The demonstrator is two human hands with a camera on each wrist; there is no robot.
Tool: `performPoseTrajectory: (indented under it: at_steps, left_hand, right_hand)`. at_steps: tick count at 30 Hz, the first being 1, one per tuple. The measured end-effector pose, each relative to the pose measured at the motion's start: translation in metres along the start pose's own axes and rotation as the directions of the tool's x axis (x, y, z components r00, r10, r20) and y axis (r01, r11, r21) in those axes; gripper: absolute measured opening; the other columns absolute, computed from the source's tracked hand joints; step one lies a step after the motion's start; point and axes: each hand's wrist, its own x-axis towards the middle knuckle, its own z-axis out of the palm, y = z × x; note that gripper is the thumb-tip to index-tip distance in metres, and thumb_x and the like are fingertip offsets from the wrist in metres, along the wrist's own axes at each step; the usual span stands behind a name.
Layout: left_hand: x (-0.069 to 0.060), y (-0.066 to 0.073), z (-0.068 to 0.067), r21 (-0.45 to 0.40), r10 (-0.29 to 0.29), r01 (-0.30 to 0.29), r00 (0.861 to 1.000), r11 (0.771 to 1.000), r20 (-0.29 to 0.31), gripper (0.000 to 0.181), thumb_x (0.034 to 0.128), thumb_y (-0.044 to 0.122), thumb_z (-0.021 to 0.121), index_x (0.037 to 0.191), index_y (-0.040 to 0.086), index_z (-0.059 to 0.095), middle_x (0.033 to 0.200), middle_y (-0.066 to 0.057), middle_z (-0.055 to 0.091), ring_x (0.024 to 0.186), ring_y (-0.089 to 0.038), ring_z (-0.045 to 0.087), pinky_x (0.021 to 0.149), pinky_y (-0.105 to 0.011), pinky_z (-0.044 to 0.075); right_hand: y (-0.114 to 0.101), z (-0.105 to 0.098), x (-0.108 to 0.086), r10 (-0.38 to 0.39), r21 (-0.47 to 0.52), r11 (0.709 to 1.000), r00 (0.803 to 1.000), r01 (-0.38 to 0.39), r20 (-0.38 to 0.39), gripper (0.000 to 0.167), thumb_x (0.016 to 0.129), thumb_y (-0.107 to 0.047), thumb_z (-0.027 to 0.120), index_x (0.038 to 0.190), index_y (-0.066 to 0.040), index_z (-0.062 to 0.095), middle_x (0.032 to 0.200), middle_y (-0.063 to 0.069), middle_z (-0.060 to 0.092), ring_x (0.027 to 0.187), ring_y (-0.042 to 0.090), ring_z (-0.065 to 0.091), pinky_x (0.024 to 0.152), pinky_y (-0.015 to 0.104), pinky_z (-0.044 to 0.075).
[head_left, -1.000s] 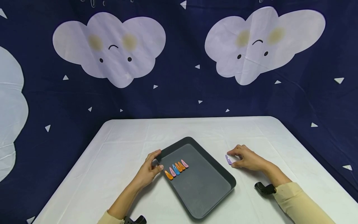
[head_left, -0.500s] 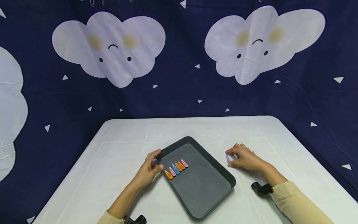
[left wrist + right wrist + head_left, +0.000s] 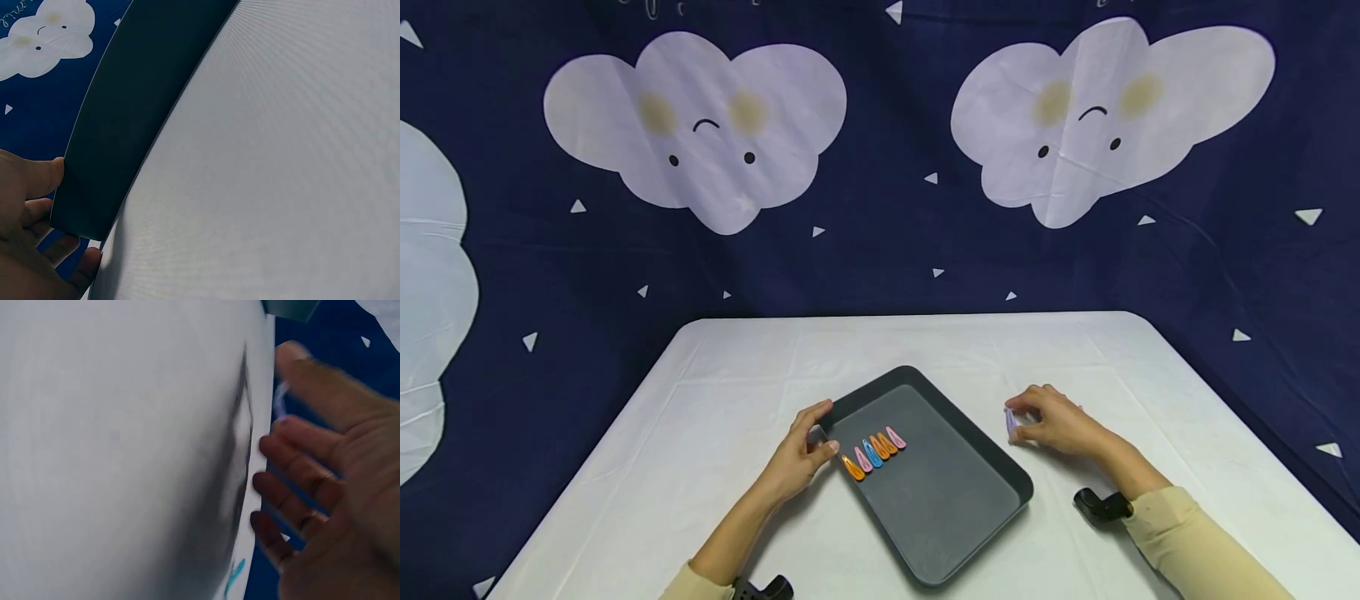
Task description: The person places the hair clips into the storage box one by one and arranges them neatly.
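A dark grey baking tray (image 3: 936, 508) sits at an angle on the white table. My left hand (image 3: 799, 457) holds it by its left corner; in the left wrist view the thumb (image 3: 53, 174) lies against the tray wall (image 3: 125, 125). Inside, a slanted row of snap hair clips (image 3: 872, 452) in orange, pink and blue lies near that corner. Right of the tray, my right hand (image 3: 1054, 423) pinches a purple hair clip (image 3: 1011, 422) between thumb and fingertips. The right wrist view shows this clip (image 3: 280, 403) blurred and partly covered by the fingers.
Behind the right hand a small pink bit (image 3: 1080, 407) peeks out, mostly covered. A teal hair clip (image 3: 235, 575) lies on the table in the right wrist view. A dark blue cloud-print curtain (image 3: 880, 275) hangs behind the white table (image 3: 760, 358).
My right hand has shifted slightly left with the purple clip, which now stands more upright between the fingertips. The pink bit behind that hand has come into view. Left hand and tray are unmoved.
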Motion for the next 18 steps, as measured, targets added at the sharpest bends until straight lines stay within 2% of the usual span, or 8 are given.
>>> performPoseTrajectory:
  at_steps: [4, 7, 18]
  left_hand:
    - [0.0, 0.001, 0.0, 0.0, 0.012, -0.012, 1.0, 1.0, -0.002, 0.058, 0.0889, 0.005, 0.062, 0.143, 0.008, 0.039, 0.149, -0.01, 0.034, 0.127, -0.029, 0.039, 0.084, -0.019, 0.041]
    - [0.0, 0.001, 0.0, -0.006, 0.005, -0.005, 1.0, 1.0, -0.002, 0.059, 0.0887, 0.005, 0.062, 0.143, 0.009, 0.039, 0.149, -0.009, 0.034, 0.126, -0.029, 0.039, 0.083, -0.019, 0.041]
    - [0.001, 0.001, 0.0, 0.009, -0.006, 0.006, 1.0, 1.0, -0.003, 0.059, 0.0889, 0.006, 0.062, 0.143, 0.01, 0.039, 0.15, -0.008, 0.034, 0.126, -0.028, 0.04, 0.085, -0.021, 0.042]
  right_hand:
    - [-0.007, -0.008, 0.004, -0.05, 0.069, 0.996, 0.999, 0.05, -0.008, 0.049, 0.075, -0.034, 0.077, 0.114, -0.008, 0.066, 0.107, 0.001, 0.066, 0.101, 0.02, 0.056, 0.086, 0.039, 0.045]
    - [-0.015, -0.015, 0.008, -0.087, 0.1, 0.991, 0.996, 0.09, -0.029, 0.048, 0.076, -0.032, 0.077, 0.115, -0.007, 0.065, 0.107, 0.002, 0.066, 0.1, 0.022, 0.058, 0.085, 0.043, 0.046]
    - [-0.043, -0.032, 0.021, -0.172, 0.089, 0.98, 0.982, 0.179, -0.081, 0.049, 0.075, -0.033, 0.078, 0.116, -0.01, 0.066, 0.106, -0.001, 0.066, 0.1, 0.017, 0.058, 0.086, 0.036, 0.046]
